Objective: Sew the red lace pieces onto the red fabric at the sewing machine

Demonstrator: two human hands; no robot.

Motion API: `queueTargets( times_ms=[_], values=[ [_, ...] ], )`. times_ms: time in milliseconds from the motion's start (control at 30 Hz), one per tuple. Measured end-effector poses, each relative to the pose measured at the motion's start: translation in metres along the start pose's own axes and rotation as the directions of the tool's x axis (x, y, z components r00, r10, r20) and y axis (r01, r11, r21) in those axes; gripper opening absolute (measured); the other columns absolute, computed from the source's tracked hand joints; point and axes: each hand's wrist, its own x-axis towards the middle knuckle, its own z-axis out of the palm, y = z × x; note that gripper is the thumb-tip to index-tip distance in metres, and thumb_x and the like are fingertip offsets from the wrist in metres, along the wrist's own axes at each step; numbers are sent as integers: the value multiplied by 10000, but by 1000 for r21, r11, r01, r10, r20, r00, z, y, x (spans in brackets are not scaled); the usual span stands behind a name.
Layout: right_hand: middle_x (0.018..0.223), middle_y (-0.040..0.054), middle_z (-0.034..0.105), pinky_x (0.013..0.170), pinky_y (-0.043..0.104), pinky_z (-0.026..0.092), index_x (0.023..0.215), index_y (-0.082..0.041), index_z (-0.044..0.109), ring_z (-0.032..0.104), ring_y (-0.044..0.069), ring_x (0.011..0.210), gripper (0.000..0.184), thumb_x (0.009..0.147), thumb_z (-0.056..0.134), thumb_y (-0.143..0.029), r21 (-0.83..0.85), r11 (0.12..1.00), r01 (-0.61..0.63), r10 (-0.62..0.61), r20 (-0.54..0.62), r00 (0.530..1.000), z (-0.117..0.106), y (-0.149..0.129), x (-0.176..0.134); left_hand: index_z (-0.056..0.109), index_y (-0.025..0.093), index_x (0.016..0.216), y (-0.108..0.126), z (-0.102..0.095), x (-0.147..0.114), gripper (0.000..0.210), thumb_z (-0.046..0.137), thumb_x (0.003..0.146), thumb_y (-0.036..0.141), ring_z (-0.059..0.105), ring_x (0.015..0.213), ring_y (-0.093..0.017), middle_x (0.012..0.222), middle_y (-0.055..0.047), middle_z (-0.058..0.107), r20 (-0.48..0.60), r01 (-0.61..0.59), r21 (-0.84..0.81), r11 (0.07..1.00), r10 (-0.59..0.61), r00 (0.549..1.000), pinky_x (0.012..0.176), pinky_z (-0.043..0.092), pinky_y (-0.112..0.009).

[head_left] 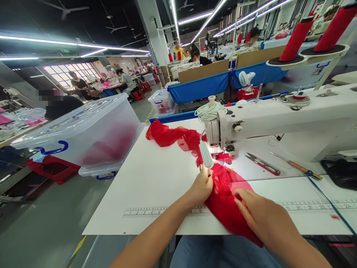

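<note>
Both hands, left (201,186) and right (258,214), flat on red fabric (223,201) near table edge (139,232); bare tabletop leftward.

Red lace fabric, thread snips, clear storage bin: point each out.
red lace fabric (223,203), head view, on the fold between both hands
thread snips (262,163), head view, mid-blade
clear storage bin (92,130), head view, front wall

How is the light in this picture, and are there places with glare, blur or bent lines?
In the head view, ceiling light strips are bright and streaked; a small lamp on the sewing machine throws glare on the white table near the left hand. The red fabric under the right hand is sharp. The wide lens bends lines at the edges; the faces of other people are blurred.
</note>
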Motion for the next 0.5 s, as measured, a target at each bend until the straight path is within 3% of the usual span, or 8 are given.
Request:
queueTargets(
  times_ms=[67,133,200,333,500],
  values=[
    [714,28,640,464,310,455,792,-257,576,606,195,538,300,943,329,-334,41,999,31,-28,-57,998,-5,-2,12,531,200,798,2,1,0,127,458,728,122,452,586,-116,686,34,506,17,7,0,1000,-7,1000,594,376,-241],
    [853,51,651,637,310,530,841,-245,566,646,186,731,287,954,307,-294,225,969,99,-72,-125,989,-4,-10,26,511,194,721,2,3,1,92,465,685,123,444,593,-123,657,27,505,9,25,-2,1000,-25,1000,577,359,-242],
    [850,51,639,663,299,531,808,-237,529,632,178,757,210,916,348,-236,309,948,82,-51,-107,993,3,-14,39,465,199,702,-1,4,2,62,481,678,145,396,561,-113,608,47,440,-32,46,-12,999,-46,998,535,318,-231],
    [882,67,639,677,318,528,815,-221,524,629,185,757,161,874,378,-187,292,954,68,-60,-38,998,18,-5,50,307,222,688,-8,7,2,232,534,734,231,325,521,-86,591,80,311,-136,48,-18,999,-50,989,496,277,-211],
    [1174,117,655,783,340,531,1039,-199,598,645,214,950,286,926,336,-178,124,958,258,-265,40,963,19,11,50,250,237,726,-6,9,3,189,413,819,223,369,514,-91,621,71,336,-167,20,66,998,-8,986,493,357,-213]
  ],
)
